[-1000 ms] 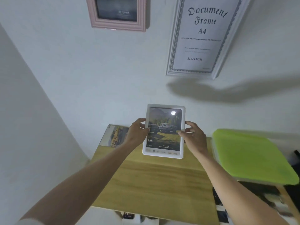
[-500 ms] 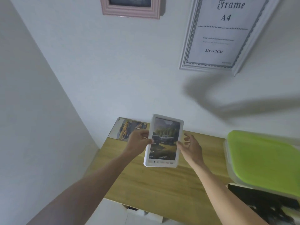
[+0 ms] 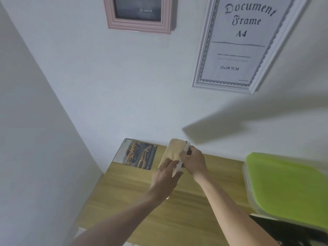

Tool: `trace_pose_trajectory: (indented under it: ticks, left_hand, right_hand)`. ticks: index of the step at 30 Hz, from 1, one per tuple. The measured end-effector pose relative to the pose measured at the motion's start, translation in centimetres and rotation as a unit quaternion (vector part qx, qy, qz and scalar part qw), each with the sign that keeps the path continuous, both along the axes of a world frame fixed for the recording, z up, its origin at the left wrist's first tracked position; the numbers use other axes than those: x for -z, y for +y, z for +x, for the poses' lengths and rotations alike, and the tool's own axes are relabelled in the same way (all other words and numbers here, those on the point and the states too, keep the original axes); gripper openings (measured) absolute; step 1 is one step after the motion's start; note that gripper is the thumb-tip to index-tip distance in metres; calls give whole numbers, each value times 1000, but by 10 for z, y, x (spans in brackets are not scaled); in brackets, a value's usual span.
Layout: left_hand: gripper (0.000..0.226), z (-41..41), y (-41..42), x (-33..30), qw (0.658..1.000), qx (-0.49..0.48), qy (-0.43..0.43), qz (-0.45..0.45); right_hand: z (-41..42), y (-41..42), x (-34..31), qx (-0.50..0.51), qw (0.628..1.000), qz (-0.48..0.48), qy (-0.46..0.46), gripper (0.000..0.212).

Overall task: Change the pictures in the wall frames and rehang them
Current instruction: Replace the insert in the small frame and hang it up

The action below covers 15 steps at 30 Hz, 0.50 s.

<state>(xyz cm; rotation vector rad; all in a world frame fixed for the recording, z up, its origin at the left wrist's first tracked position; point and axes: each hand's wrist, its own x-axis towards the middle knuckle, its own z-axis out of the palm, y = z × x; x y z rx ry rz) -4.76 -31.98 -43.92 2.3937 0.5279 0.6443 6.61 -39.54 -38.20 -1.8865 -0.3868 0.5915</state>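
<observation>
Small white frame (image 3: 174, 153), just below the centre of the picture, held above the wooden worktop (image 3: 134, 197) with its brown backing board turned toward the camera. Gripped from both sides: left hand (image 3: 166, 174) with fingers laid over the lower part of the backing, right hand (image 3: 194, 161) curled round the white right edge. Turned back-out most likely to reach whatever holds the backing in, so that the picture inside can come out. Kept low and close to the body, over the worktop, probably so that loose parts drop onto wood and not the floor.

Car print (image 3: 136, 154) lying flat at the far left corner of the worktop, against the wall, within easy reach; possibly the replacement, though impossible to tell. Pink frame (image 3: 139, 16) at upper centre and large white document frame (image 3: 237, 43) at upper right both hanging on the wall, the latter showing only its stock insert sheet.

Picture face of the held frame entirely out of sight. Clips or tabs on the backing blurred or covered by fingers; none made out. Right thumb hidden behind the frame edge. Pink frame cut off by the top border. Green-lidded box (image 3: 284, 189) at right cropped by the edge, contents unseen.
</observation>
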Motion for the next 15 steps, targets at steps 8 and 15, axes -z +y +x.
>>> trace_pose_trajectory:
  ticks: [8, 15]
  left_hand:
    - [51, -2, 68, 13, 998, -49, -17, -34]
    - [64, -10, 92, 9, 983, 23, 66, -168]
  right_hand:
    - [21, -29, 15, -42, 998, 25, 41, 20]
    - [16, -42, 40, -36, 999, 16, 26, 12]
